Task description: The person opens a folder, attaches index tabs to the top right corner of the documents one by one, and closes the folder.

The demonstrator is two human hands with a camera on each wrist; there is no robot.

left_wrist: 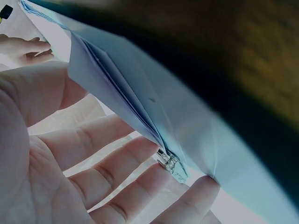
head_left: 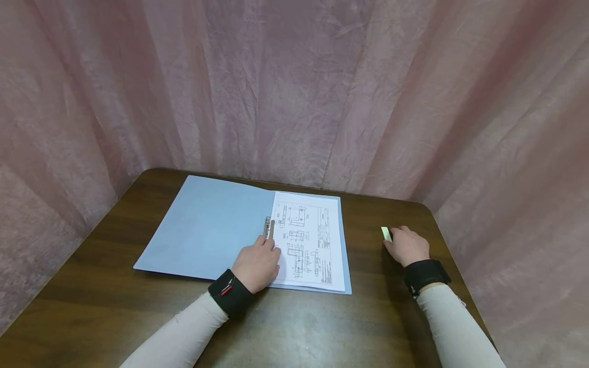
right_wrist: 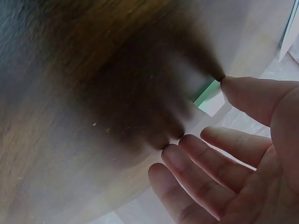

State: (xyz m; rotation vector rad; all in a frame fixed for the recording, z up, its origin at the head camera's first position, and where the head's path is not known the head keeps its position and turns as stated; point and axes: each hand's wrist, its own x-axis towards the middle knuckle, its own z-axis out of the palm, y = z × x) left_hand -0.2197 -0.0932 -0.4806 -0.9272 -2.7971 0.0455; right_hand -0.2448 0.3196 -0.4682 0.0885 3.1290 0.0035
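A light blue folder lies spread on the table, with printed sheets of technical drawings on its right side. Along the fold runs a metal clip, seen edge-on in the left wrist view as a clip beside the sheets. My left hand rests over the sheets' left edge, its fingertips at the clip's lower end. To the right, my right hand reaches down to a small pale green pad. In the right wrist view its thumb touches the pad, while the other fingers rest on the table.
The brown wooden table has rounded back corners. Pink curtains hang behind it and at both sides. Black bands circle both wrists.
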